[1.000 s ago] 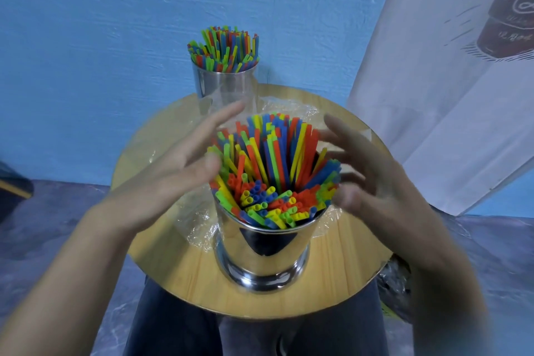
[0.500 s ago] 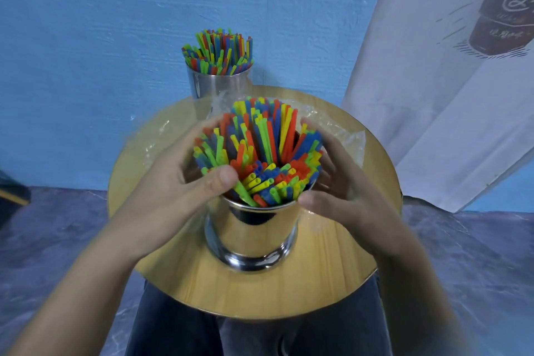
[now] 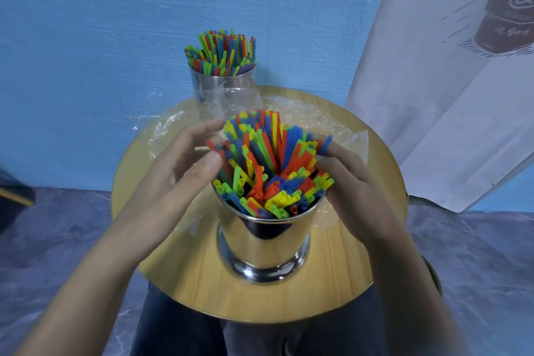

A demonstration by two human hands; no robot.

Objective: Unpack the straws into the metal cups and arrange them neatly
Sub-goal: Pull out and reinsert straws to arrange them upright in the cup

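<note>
A shiny metal cup [image 3: 264, 243] stands near the front of the round wooden table [image 3: 344, 266], packed with colourful straws [image 3: 268, 162] that fan out unevenly. My left hand [image 3: 179, 173] lies at the bundle's left side, with its thumb and straight index finger touching the straws. My right hand [image 3: 346, 182] cups the right side, fingers curled round the leaning straws, their tips hidden behind them. At the table's far edge stands a second metal cup [image 3: 222, 87] filled with straws [image 3: 222, 52].
Crumpled clear plastic wrap [image 3: 318, 121] lies on the table between and beside the cups. A white printed banner [image 3: 433, 95] hangs at the right, a blue wall stands behind. My lap shows below the table's front edge.
Both hands closed in on the near cup's straws from either side. Now the left hand has eased off to fingertip contact, and the straws lean to the right.
</note>
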